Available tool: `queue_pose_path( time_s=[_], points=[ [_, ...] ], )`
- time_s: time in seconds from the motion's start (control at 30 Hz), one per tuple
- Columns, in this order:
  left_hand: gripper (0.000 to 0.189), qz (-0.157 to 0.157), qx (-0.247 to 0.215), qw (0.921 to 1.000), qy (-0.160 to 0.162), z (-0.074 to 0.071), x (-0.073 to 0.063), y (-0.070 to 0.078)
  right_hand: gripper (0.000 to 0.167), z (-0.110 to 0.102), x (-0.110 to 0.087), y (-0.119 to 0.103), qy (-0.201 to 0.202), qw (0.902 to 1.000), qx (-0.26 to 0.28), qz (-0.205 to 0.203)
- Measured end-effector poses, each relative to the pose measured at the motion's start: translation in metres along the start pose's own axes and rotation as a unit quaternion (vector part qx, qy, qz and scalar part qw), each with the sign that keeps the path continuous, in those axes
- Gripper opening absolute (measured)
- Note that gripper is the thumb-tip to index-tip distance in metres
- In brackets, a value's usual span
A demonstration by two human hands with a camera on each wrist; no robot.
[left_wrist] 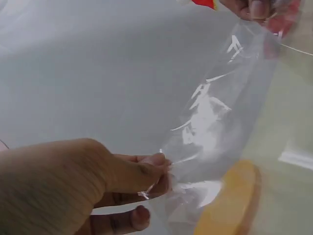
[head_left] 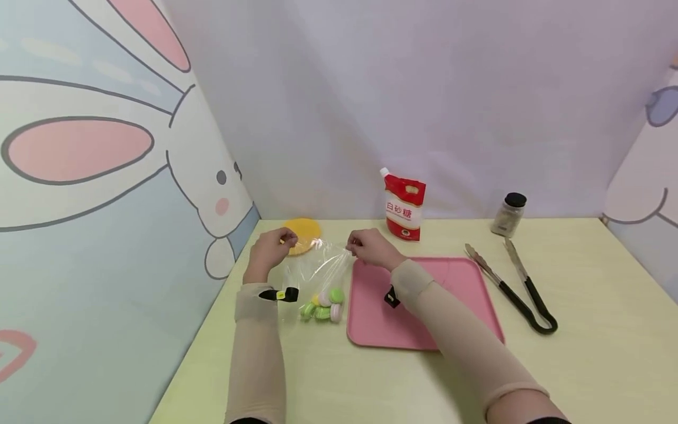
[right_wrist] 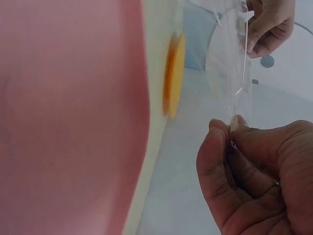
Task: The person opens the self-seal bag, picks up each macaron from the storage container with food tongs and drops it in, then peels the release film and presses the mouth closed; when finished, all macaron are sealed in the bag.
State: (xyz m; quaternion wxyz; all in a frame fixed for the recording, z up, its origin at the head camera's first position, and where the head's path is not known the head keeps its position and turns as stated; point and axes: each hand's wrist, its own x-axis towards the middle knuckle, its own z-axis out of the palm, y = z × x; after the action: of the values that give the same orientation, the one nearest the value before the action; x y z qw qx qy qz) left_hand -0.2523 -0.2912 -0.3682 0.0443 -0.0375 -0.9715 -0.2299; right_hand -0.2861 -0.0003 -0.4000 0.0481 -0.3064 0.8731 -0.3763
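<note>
A clear plastic bag (head_left: 316, 271) is stretched between both hands, its top edge raised above the table. At the bag's left corner, my left hand (head_left: 271, 250) pinches the film between thumb and fingers. My right hand (head_left: 373, 247) pinches the opposite top corner, as the right wrist view also shows at the bag's film (right_wrist: 237, 73). Several macarons (head_left: 323, 312), green, pale pink and yellow, lie together at the bottom of the bag. Behind the bag sits a yellow round disc (head_left: 303, 227), seen partly through the film in the left wrist view.
A pink tray (head_left: 371, 321) lies to the right of the bag, under my right forearm. Behind it stands a red sugar pouch (head_left: 404, 206). Farther right are a black-lidded jar (head_left: 508, 215) and metal tongs (head_left: 521, 294) with black handles. A wall borders the table's left side.
</note>
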Motion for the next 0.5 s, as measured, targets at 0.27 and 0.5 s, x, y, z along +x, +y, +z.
queue_pose_path(
  time_s=[0.27, 0.5],
  points=[
    [0.054, 0.002, 0.021, 0.9997, 0.014, 0.004, 0.005, 0.006, 0.035, -0.007, 0.004, 0.015, 0.022, 0.9980, -0.058, 0.010],
    [0.059, 0.012, 0.007, 0.9999, 0.006, -0.003, 0.001, 0.014, 0.052, -0.045, -0.039, 0.025, 0.043, 0.9967, -0.064, -0.024]
  ],
)
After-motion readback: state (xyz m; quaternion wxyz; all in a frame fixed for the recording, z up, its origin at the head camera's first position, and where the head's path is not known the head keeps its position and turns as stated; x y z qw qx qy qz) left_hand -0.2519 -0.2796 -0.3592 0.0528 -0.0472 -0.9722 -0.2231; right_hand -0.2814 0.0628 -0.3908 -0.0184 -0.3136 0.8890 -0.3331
